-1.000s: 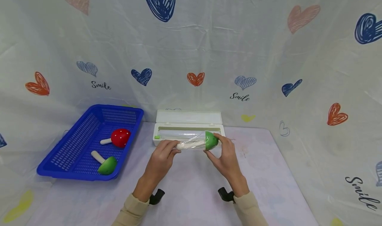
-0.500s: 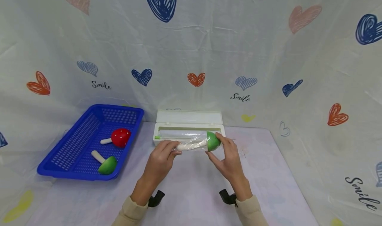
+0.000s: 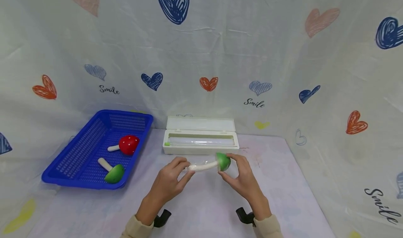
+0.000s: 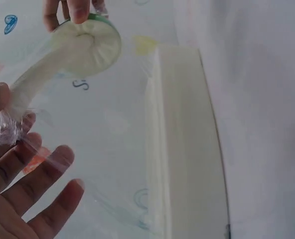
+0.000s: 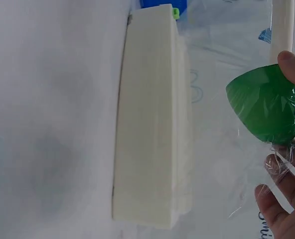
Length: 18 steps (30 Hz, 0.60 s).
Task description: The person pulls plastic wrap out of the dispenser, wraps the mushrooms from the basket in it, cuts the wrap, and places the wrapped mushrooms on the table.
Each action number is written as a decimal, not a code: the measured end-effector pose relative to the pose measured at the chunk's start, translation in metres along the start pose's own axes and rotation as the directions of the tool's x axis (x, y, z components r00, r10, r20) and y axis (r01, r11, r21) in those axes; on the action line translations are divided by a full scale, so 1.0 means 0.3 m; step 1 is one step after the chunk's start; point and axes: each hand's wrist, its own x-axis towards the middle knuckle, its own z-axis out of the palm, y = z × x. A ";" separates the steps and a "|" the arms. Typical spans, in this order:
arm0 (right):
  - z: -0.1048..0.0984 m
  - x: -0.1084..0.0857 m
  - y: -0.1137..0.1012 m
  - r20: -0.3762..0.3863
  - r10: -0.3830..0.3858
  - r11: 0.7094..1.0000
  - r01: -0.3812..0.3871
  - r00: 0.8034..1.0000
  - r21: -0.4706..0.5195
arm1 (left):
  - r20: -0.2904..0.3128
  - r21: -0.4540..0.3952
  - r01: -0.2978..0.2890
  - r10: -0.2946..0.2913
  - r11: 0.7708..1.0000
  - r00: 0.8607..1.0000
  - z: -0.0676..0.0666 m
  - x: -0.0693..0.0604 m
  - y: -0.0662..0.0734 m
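Observation:
Both hands hold a toy mushroom [image 3: 223, 162] with a green cap and a white stem, lying sideways above the table. Clear plastic film covers it, shiny over the cap in the right wrist view. My left hand [image 3: 169, 179] pinches the stem's end, where the left wrist view shows bunched film [image 4: 10, 130]; its other fingers are spread. My right hand [image 3: 245, 182] grips the cap between thumb and fingers. Just beyond the hands stands a white cling film box [image 3: 201, 150], lid raised, with a film roll [image 3: 201, 141] inside.
At the left sits a blue basket [image 3: 75, 184]. It contains a red toy mushroom [image 3: 128, 145] with white dots and another green one [image 3: 114, 174]. A heart-printed curtain [image 3: 201, 49] hangs behind the white table [image 3: 207, 210].
The toy mushroom has come down and nearer to the person, away from the cling film box, whose front now shows fully. Both hands moved with it, and the left fingers shifted at the stem end.

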 end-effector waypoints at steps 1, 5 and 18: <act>0.006 -0.008 0.004 0.018 0.005 1.000 -0.005 1.000 0.003 | 0.015 0.002 0.008 -0.008 1.000 1.000 0.004 -0.009 -0.003; 0.035 -0.029 0.017 0.091 0.040 0.999 -0.040 0.995 0.006 | 0.077 -0.009 0.059 -0.059 0.998 0.995 0.023 -0.040 -0.018; 0.130 -0.034 0.061 0.280 0.288 0.955 -0.296 0.916 -0.011 | 0.181 -0.056 0.311 -0.297 0.949 0.938 0.113 -0.101 -0.098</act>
